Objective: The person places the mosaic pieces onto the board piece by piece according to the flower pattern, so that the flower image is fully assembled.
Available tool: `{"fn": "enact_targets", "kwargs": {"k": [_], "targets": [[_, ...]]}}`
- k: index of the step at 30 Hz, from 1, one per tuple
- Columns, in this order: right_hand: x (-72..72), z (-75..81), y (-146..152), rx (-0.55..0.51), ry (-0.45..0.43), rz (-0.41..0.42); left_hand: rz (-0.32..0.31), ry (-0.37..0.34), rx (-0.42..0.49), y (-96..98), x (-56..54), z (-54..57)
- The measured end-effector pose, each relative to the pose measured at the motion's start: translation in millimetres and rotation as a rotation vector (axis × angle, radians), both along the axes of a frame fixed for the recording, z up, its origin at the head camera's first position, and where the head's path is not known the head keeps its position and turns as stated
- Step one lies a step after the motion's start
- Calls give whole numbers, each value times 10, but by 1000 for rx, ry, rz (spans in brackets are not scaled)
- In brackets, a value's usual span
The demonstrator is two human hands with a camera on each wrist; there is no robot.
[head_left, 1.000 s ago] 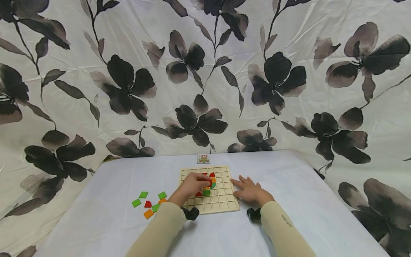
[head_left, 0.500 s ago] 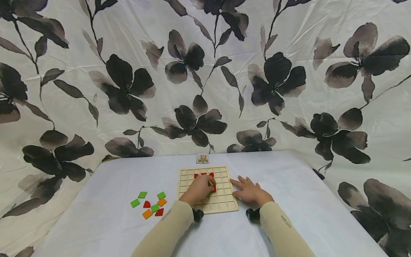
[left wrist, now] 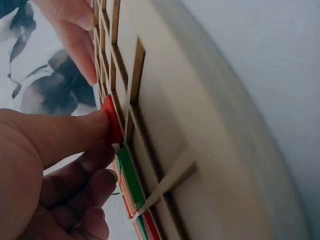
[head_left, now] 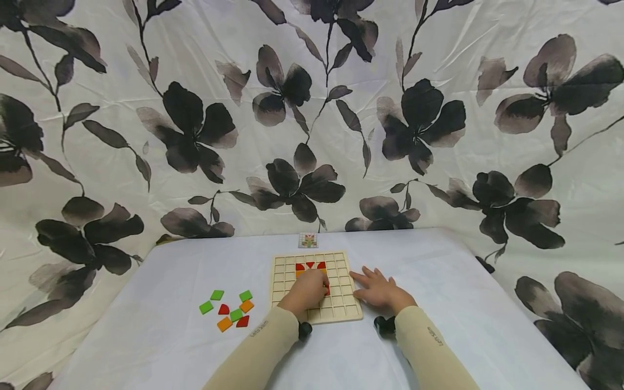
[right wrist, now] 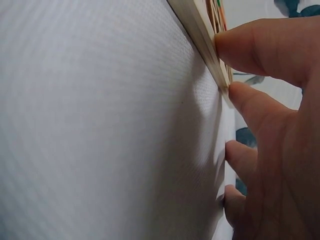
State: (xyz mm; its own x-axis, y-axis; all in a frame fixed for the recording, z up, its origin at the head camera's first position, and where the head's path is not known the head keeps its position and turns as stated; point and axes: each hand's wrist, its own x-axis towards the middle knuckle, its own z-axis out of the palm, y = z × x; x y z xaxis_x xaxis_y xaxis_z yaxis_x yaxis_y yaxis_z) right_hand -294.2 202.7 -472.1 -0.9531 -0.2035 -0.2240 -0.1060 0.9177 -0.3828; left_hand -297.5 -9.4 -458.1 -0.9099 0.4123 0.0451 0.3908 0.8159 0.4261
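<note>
My left hand point(head_left: 308, 291) is over the middle of a wooden grid board point(head_left: 344, 301). Between thumb and finger it pinches a red tile point(left wrist: 112, 120), low against the grid ridges in the left wrist view. Just beside that tile, a green tile point(left wrist: 130, 175) sits in the board. Farther up the grid lie red pieces point(head_left: 321, 265) and an orange piece point(head_left: 299, 274); the hand hides part of this pattern. At the board's right edge, my right hand point(head_left: 381, 290) has its fingers spread, thumb and index fingertip touching the rim.
Loose green, orange and red pieces lie left of the board, among them a green tile point(head_left: 206, 307), an orange tile point(head_left: 225, 324) and a red piece point(head_left: 242, 321). Behind the board is a small pattern card point(head_left: 308, 240). A floral cloth point(head_left: 302, 189) hangs behind the table.
My left hand has shifted right and slightly nearer over the board with the red tile, uncovering more of the red and orange pieces at the top. My right hand stays at the edge.
</note>
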Motion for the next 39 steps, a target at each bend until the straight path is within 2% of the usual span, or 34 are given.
{"fn": "enact_targets", "kwargs": {"k": [5, 12, 16, 20, 26, 31, 39], "targets": [[24, 24, 6, -5, 2, 9, 6, 47, -36, 40, -8, -53], [43, 47, 10, -8, -8, 7, -40, 88, -179, 51, 74, 18], [43, 18, 6, -20, -12, 0, -69, 71, -151, -42, 139, 40], [30, -29, 0, -17, -12, 0, -74, 89, -119, -218, 181, 59], [19, -18, -9, -3, -6, -2, 15, 111, -87, -561, 162, 148], [24, 7, -12, -7, -6, 2, 120, 62, -74, -889, 113, 228], [26, 11, -22, -9, -6, 3, 209, 17, -167, -1438, 95, 241]]}}
